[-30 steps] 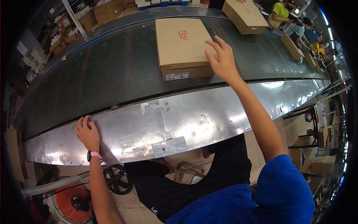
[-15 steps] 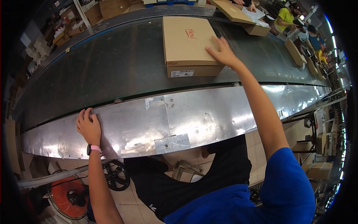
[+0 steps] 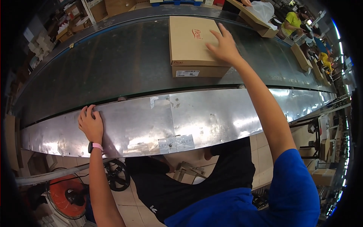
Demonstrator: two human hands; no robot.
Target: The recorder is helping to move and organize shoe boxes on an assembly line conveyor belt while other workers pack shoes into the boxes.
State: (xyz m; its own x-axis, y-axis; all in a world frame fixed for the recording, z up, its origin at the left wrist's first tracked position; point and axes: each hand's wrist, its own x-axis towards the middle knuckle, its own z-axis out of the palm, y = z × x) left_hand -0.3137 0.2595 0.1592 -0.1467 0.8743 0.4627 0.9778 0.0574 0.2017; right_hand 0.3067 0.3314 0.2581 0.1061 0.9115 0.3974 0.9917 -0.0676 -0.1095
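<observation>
A closed brown cardboard shoebox (image 3: 193, 47) sits on the dark conveyor belt (image 3: 124, 56), its lid on and a white label on its near side. Over the lid's right side is my right hand (image 3: 225, 47), fingers spread and holding nothing; whether the fingertips touch the lid I cannot tell. My left hand (image 3: 90, 123) lies on the shiny metal ledge (image 3: 136, 130) along the belt's near side, its slightly bent fingers apart at the ledge's far edge. Nothing is in it.
Farther right, another person's hand (image 3: 246, 2) is at an open cardboard box (image 3: 261, 28) with white wrapping paper (image 3: 262, 11). More boxes (image 3: 301, 58) stand along the belt near co-workers. An orange fan (image 3: 67, 193) stands below the ledge at left.
My right hand has moved slightly farther over the box, its fingers spreading wider. The open box at the far right has shifted, and its paper stands up higher. My left hand stays on the ledge.
</observation>
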